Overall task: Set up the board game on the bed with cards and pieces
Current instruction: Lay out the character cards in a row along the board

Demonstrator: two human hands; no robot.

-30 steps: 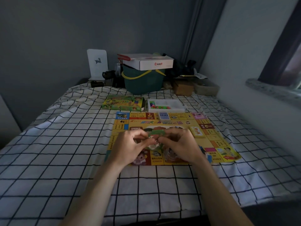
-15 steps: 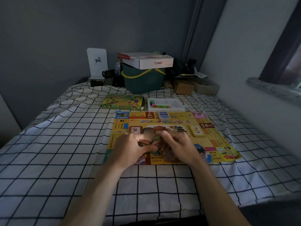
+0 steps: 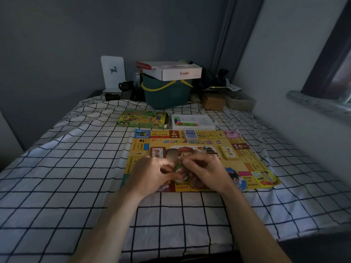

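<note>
Starting at your left, the game box (image 3: 142, 119) lies closed on the checked sheet (image 3: 62, 168) just beyond the far-left corner of the game board (image 3: 252, 168), and the white piece tray (image 3: 193, 121) sits beside it to the right, near the board's far edge. On the board itself 1 card deck (image 3: 156, 152) lies just beyond your left hand (image 3: 152, 172), 1 blue deck (image 3: 190, 134) rests on the far row of squares, and 1 yellow deck (image 3: 230, 153) lies to the right of centre. Your left hand is curled, thumb and fingertips pinching the left side of a small bundle of cards (image 3: 179, 168), green-edged and partly blurred; your right hand (image 3: 206, 172) is curled over the bundle's right side and pinches it too. So both hands meet at the middle of the board's near half, and the bundle hangs between them just above the surface; its long axis I cannot tell, as fingers hide most of it. The relation that matters: the open centre panel lies straight ahead of the grip, between the 2 side decks, about equally near either hand. I judge setup partly done.
</note>
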